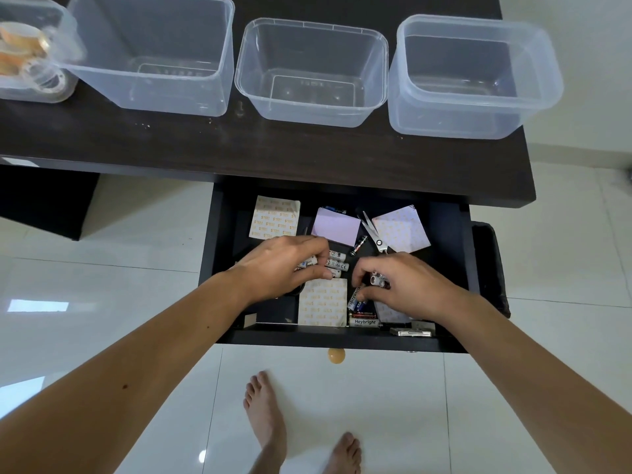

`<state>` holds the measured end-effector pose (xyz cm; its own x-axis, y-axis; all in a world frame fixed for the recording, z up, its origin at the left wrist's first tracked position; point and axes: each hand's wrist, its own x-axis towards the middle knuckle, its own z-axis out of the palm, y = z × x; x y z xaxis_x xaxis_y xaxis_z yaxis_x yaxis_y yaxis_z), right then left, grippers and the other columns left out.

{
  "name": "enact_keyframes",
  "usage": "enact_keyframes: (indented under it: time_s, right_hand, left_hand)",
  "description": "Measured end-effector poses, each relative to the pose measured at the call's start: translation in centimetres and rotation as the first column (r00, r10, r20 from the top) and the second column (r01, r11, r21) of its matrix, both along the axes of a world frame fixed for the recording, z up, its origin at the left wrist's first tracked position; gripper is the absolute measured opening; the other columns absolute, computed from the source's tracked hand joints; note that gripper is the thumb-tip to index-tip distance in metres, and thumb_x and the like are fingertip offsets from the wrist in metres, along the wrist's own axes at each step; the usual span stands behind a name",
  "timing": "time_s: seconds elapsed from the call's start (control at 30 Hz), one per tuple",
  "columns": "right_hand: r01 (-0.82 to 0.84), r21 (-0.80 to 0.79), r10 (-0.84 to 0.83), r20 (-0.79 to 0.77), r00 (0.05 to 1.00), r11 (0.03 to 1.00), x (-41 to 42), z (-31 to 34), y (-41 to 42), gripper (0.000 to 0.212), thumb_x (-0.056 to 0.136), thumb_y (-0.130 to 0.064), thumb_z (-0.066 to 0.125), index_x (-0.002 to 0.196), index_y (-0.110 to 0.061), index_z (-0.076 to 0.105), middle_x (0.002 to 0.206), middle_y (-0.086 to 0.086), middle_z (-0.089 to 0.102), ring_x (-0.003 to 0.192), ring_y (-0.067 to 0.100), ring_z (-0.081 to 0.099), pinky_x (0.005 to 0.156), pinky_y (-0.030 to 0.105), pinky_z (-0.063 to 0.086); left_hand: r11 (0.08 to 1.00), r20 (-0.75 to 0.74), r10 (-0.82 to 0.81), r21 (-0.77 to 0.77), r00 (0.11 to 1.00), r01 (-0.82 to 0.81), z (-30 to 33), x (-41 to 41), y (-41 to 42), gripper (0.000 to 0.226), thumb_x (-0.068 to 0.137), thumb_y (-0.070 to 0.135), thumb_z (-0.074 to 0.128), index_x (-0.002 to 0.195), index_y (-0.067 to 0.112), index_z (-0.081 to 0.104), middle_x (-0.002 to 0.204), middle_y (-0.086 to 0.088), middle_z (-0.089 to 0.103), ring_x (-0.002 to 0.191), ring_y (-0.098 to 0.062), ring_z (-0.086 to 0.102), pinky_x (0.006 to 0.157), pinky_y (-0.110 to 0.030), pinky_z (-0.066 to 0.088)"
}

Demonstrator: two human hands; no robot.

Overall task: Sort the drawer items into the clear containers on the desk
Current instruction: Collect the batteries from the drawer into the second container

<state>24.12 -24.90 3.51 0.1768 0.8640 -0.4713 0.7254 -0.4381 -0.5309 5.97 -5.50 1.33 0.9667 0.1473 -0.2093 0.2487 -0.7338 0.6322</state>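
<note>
Both hands are down in the open black drawer [342,340]. My left hand [284,265] curls its fingers round several white batteries [337,263]. My right hand [403,285] grips a bunch of dark batteries [378,279], and its thumb and fingers touch a blue battery [355,297]. Loose in the drawer lie patterned paper squares [273,217], a lilac card [337,225], scissors [374,234], one black battery [359,244] and a Heybright battery [364,322]. Three empty clear containers [314,107] stand on the dark desk [273,148] above the drawer.
A fourth clear container [51,94] at the far left holds tape rolls [20,39]. A small metal object [412,331] sits at the drawer's front right. A round knob [337,355] sticks out of the drawer front. My bare feet stand on the white tiled floor [136,234].
</note>
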Motion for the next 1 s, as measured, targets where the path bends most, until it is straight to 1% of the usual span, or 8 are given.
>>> enact_keyframes:
  time_s: [0.13, 0.37, 0.53, 0.63, 0.73, 0.83, 0.9, 1.0]
  right_hand:
    - [-0.068, -0.069, 0.072, 0.051, 0.996, 0.995, -0.1, -0.5, 0.3, 0.033, 0.084, -0.045, 0.085, 0.113, -0.039, 0.07, 0.091, -0.009, 0.067, 0.072, 0.002, 0.054, 0.061, 0.025, 0.04]
    - [-0.072, -0.074, 0.077, 0.063, 0.995, 0.995, 0.1, -0.6, 0.5, 0.026, 0.085, -0.046, 0.083, 0.097, -0.031, 0.066, 0.089, -0.008, 0.063, 0.078, 0.011, 0.058, 0.066, 0.036, 0.049]
    - [0.061, 0.062, -0.058, -0.046, 0.997, 0.996, 0.9, 0.2, -0.8, 0.026, 0.084, -0.045, 0.085, 0.089, -0.032, 0.063, 0.096, -0.015, 0.062, 0.091, 0.006, 0.058, 0.078, 0.033, 0.051]
    - [0.176, 0.075, -0.17, -0.079, 0.982, 0.982, 1.1, 0.5, -1.6, 0.024, 0.085, -0.044, 0.084, 0.087, -0.033, 0.063, 0.087, -0.012, 0.066, 0.08, 0.01, 0.062, 0.072, 0.037, 0.052]
    - [0.182, 0.086, -0.166, -0.169, 0.972, 0.98, 0.9, 0.8, -1.6, 0.016, 0.091, -0.035, 0.081, 0.099, -0.04, 0.068, 0.089, -0.017, 0.067, 0.082, 0.005, 0.063, 0.072, 0.027, 0.048]
    - [0.129, 0.104, -0.108, -0.187, 0.976, 0.986, 0.8, 1.1, -1.2, 0.033, 0.096, -0.032, 0.076, 0.125, -0.045, 0.071, 0.101, -0.015, 0.065, 0.094, 0.005, 0.061, 0.081, 0.018, 0.046]
    - [0.135, 0.08, -0.119, -0.184, 0.976, 0.988, 0.9, 1.1, -1.1, 0.022, 0.098, -0.032, 0.073, 0.119, -0.039, 0.074, 0.104, -0.015, 0.068, 0.099, 0.001, 0.063, 0.087, 0.017, 0.048]
    - [0.182, 0.02, -0.176, -0.18, 0.968, 0.983, 1.2, 1.0, -1.1, 0.01, 0.101, -0.029, 0.07, 0.106, -0.034, 0.064, 0.09, -0.01, 0.069, 0.074, 0.002, 0.061, 0.069, 0.017, 0.047]
  left_hand:
    - [1.0, -0.034, 0.003, -0.001, 0.999, -0.003, -0.2, 0.2, 0.0, 0.026, 0.095, 0.044, 0.073, 0.094, 0.033, 0.05, 0.088, 0.022, 0.053, 0.081, -0.007, 0.055, 0.074, -0.027, 0.047]
    - [0.992, -0.073, -0.055, 0.112, 0.996, 0.063, -0.1, 0.5, -0.2, 0.027, 0.094, 0.042, 0.076, 0.103, 0.03, 0.054, 0.102, 0.019, 0.056, 0.088, -0.011, 0.059, 0.079, -0.03, 0.049]
    - [0.986, -0.119, -0.058, 0.148, 0.991, 0.075, 0.1, 0.6, -0.2, 0.036, 0.096, 0.047, 0.071, 0.126, 0.03, 0.061, 0.13, 0.013, 0.066, 0.108, -0.012, 0.064, 0.093, -0.034, 0.054]
    - [0.978, -0.155, -0.08, 0.18, 0.985, 0.108, 0.0, 0.8, -0.2, 0.041, 0.098, 0.051, 0.067, 0.133, 0.031, 0.061, 0.132, 0.012, 0.065, 0.11, -0.013, 0.064, 0.094, -0.033, 0.053]
    - [0.975, -0.171, -0.089, 0.187, 0.981, 0.121, 0.0, 1.0, -0.1, 0.04, 0.098, 0.051, 0.066, 0.133, 0.032, 0.063, 0.128, 0.012, 0.066, 0.11, -0.013, 0.063, 0.093, -0.032, 0.052]
    - [0.98, -0.156, -0.057, 0.177, 0.986, 0.085, 0.3, 0.9, 0.1, 0.034, 0.098, 0.05, 0.067, 0.126, 0.031, 0.064, 0.124, 0.013, 0.067, 0.096, -0.007, 0.057, 0.088, -0.029, 0.049]
    - [0.981, -0.142, -0.059, 0.174, 0.988, 0.084, 0.4, 0.7, 0.1, 0.03, 0.101, 0.047, 0.065, 0.124, 0.029, 0.062, 0.127, 0.013, 0.066, 0.09, -0.004, 0.052, 0.086, -0.029, 0.05]
    - [0.988, -0.113, -0.072, 0.126, 0.991, 0.086, 0.6, 0.7, 0.1, 0.026, 0.104, 0.038, 0.062, 0.126, 0.026, 0.058, 0.13, 0.011, 0.06, 0.095, -0.01, 0.06, 0.085, -0.029, 0.05]
